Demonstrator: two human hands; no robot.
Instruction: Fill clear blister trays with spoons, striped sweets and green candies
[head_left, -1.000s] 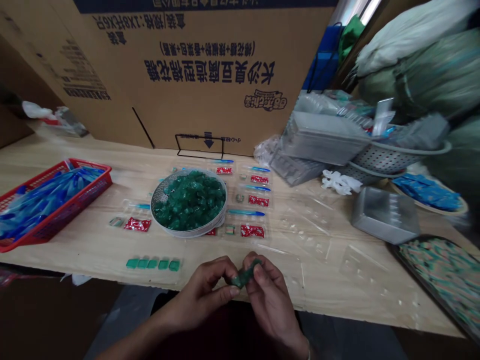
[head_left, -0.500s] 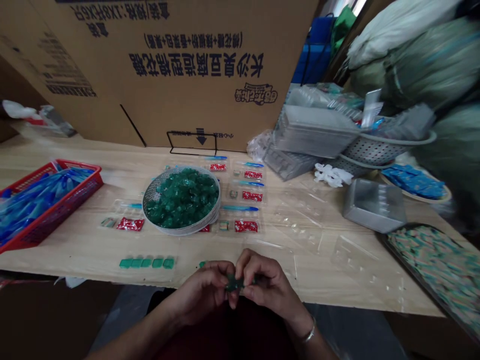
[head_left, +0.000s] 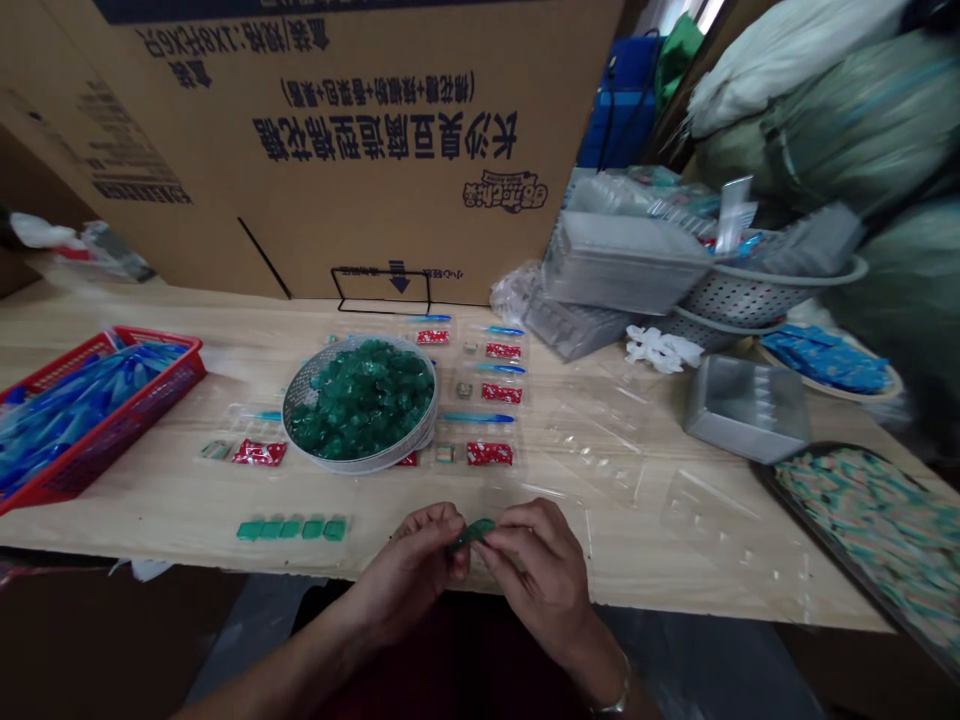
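Green jelly piece (head_left: 475, 530), right here at the counter's (head_left: 180, 492) near edge, and both hands are on it! The left hand (head_left: 418, 560) pinches one end between thumb and fingers; the right hand (head_left: 541, 578), a bracelet (head_left: 624, 688) at its wrist, grips the other with its fingertips. Out to the left, five green squares (head_left: 291, 528) sit in a neat row. Over on the right, a dark tray (head_left: 796, 522) carries a spread of multicoloured strips (head_left: 877, 550).

Beyond the hands comes the white colander (head_left: 375, 464), heaped with glistening green chunks (head_left: 367, 395). Just beside it, red packets (head_left: 490, 454) lie near slim blue sticks (head_left: 480, 418), and well to the left a red basket (head_left: 142, 430) is loaded with blue-and-clear packaging (head_left: 82, 405). Farther back on the right, grey plastic trays (head_left: 630, 262) stand stacked, and behind the colander rises a big cardboard box (head_left: 375, 220), its printing upside down.
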